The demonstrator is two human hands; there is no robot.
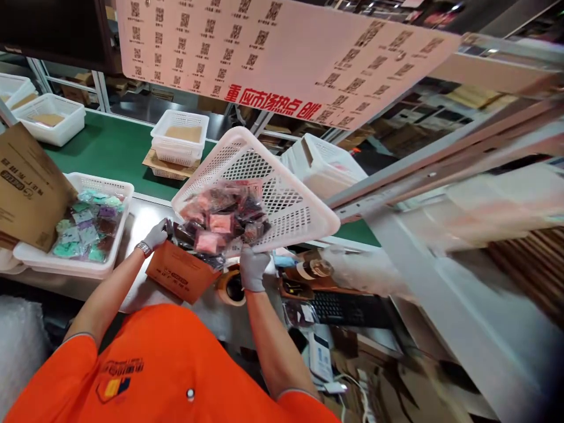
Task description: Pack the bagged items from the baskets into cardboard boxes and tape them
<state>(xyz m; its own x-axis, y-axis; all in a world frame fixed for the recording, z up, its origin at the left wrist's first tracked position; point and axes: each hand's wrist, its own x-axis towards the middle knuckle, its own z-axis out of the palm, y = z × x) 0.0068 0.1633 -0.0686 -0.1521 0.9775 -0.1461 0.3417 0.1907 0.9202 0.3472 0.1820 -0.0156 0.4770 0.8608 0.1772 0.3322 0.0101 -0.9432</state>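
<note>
A white plastic basket (304, 226) is tilted towards me, with clear-bagged pink and dark packets (220, 223) heaped at its lower left. My gloved right hand (254, 270) is closed on the basket's near rim. Under the heap stands a brown cardboard box (180, 273); packets lie over its top edge. My gloved left hand (156, 235) has its fingers closed at the box's upper left corner, close beside dark packets. The basket hides part of the box's opening. A roll of tape (231, 288) lies between the box and my right wrist.
At left, another white basket (112, 258) holds teal and purple bagged packets, with a larger carton (33, 188) leaning over it. White trays (180, 132) stand on the green surface (110, 144) behind. A keyboard (348, 308) lies at right, beside a metal post (423, 282). A code board (282, 53) hangs above.
</note>
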